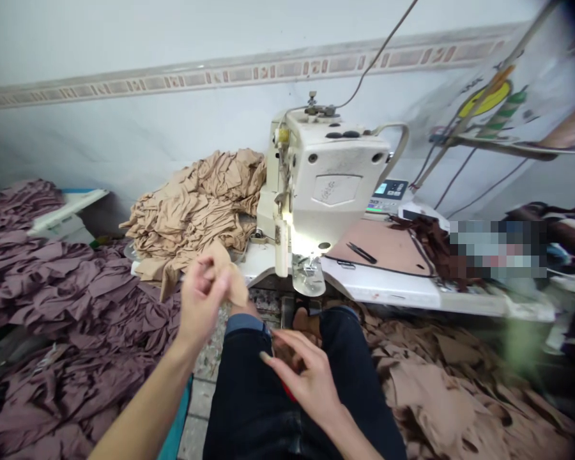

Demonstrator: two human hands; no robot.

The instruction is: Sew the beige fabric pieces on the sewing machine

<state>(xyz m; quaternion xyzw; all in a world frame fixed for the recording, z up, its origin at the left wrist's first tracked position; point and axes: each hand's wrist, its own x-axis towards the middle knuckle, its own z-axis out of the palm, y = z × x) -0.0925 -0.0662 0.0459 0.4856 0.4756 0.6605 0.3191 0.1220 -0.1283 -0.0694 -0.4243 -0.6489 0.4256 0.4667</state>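
Note:
My left hand is closed on a small beige fabric piece, raised in front of the table's left edge. Just behind it, a heap of crumpled beige fabric lies left of the sewing machine. Over my lap, my right hand hovers with thumb and fingers apart and nothing visible between them. The machine's lamp is lit above its narrow metal work plate.
Dark scissors rest on a pink mat right of the machine. Mauve fabric is piled at left, brownish-pink fabric below the table at right. A thread stand holds a green cone. A control panel stands behind.

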